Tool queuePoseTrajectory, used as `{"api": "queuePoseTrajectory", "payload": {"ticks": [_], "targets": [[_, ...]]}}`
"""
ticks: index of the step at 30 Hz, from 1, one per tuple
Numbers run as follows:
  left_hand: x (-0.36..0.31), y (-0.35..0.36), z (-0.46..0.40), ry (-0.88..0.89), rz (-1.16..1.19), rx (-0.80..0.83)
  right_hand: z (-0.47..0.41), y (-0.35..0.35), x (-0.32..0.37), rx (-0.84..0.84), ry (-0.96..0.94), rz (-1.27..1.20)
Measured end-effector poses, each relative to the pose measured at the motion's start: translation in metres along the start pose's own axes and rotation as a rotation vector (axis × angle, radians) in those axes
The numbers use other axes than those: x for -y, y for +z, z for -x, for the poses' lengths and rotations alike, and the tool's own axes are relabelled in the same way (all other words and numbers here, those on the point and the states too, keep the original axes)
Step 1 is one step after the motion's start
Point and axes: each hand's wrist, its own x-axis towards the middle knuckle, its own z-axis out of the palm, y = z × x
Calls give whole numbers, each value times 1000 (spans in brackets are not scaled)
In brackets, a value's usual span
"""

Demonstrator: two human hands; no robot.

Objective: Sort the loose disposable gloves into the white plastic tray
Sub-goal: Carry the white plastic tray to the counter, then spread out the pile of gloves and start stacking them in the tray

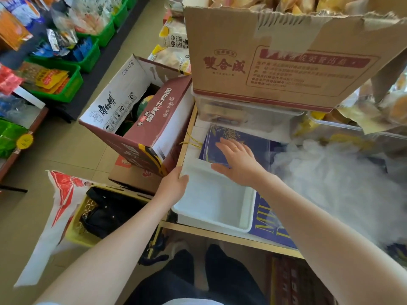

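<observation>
White plastic tray point(211, 203): shallow, rectangular, nothing inside, lying between the two hands. Loose disposable gloves point(343, 186): cloudy translucent heap just right of the right forearm. Left hand point(172, 187) grips the tray's far left corner, thumb over the rim. Right hand point(239, 164) open, fingers spread flat, holding nothing, palm over the tray's far edge.
</observation>
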Motion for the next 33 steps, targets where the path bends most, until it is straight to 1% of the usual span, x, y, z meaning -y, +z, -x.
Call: {"api": "queuePoseTrajectory", "payload": {"ticks": [4, 6, 7, 9, 10, 12, 15, 19, 23, 25, 27, 30, 33], "targets": [[-17, 1, -7, -38, 67, -144, 38, 22, -15, -86, 132, -81], [-27, 1, -10, -30, 45, -213, 59, 31, -25, -110, 223, -110], [-31, 1, -10, 27, -24, -252, 69, 36, -28, -119, 266, -128], [-37, 3, -10, 262, -219, -323, 90, 45, -34, -125, 340, -155], [-40, 5, -10, 384, -302, -317, 100, 49, -35, -128, 379, -162], [-45, 16, -5, 541, -393, -220, 120, 56, -35, -144, 459, -178], [-56, 40, 4, 638, -384, -66, 152, 65, -36, -187, 545, -190], [-77, 75, 12, 684, -405, 101, 195, 68, -53, -253, 686, -172], [-103, 109, 20, 728, -423, 183, 223, 63, -94, -306, 845, -210], [-118, 125, 23, 751, -426, 232, 226, 60, -121, -301, 903, -239], [-132, 142, 26, 772, -464, 262, 228, 59, -151, -265, 930, -253], [-147, 169, 29, 749, -508, 256, 230, 57, -195, -132, 937, -218], [-154, 195, 31, 654, -533, 256, 228, 55, -227, 40, 831, -134]]}}
